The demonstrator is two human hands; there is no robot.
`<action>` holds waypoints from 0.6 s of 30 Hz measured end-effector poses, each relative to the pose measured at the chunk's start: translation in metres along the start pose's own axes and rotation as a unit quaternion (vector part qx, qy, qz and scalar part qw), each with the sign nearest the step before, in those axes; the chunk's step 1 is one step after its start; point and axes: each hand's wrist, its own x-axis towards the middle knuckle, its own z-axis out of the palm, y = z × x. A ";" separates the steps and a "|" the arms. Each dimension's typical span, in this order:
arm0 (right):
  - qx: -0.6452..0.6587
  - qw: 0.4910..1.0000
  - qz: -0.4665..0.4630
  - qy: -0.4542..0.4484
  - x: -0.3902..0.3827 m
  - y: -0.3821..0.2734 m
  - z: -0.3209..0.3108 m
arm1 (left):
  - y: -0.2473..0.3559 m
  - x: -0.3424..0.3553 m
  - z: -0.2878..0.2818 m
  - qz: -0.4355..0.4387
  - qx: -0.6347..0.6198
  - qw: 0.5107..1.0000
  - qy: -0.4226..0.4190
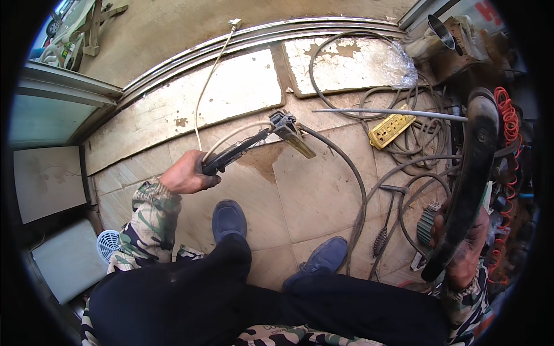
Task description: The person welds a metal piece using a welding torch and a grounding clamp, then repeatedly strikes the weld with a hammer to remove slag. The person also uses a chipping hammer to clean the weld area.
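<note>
Dark-trousered legs (190,288) come nearest, spreading below and between the two hands. Leftmost, a pale round lattice piece (108,245) sits below and to the left of the left hand (190,173), beside its camouflage sleeve (153,210). That hand is closed around the black handle of a clamp-like tool (236,151); the tool slants up and away to the hand's right, its metal head at the far end, above the tiled floor (323,190). A pale cord (211,72) runs from a plug beyond the hand down toward it. Two grey-blue shoes (229,219) stand nearer the body than the hand, to its right. From around the tool's head, a dark cable (353,167) bends rightward. Further right of the left hand lie a hammer with a coiled-spring handle (380,242) and, beyond it, a yellow power strip (392,130) among looped cables. The right hand (464,254) grips the lower part of a black curved object (476,155), its fingers partly hidden; the object rises upward from it. A red coiled hose (505,118) hangs to that hand's right.
</note>
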 end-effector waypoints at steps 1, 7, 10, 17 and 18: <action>0.020 1.000 -0.010 -0.004 0.002 0.001 0.003 | 0.000 0.001 -0.006 -0.005 -0.007 1.000 -0.003; 0.005 0.999 0.043 -0.002 0.006 -0.005 0.012 | 0.005 0.003 -0.034 -0.023 -0.066 0.993 -0.097; 0.014 0.997 0.076 -0.009 0.008 -0.006 0.016 | -0.002 0.008 -0.047 -0.026 -0.118 0.975 -0.187; -0.025 0.999 -0.005 -0.038 0.013 0.016 0.007 | -0.013 0.023 -0.041 -0.045 -0.112 0.961 -0.251; -0.070 0.996 -0.037 -0.027 0.010 0.028 0.006 | -0.013 0.027 -0.037 -0.043 -0.114 0.959 -0.255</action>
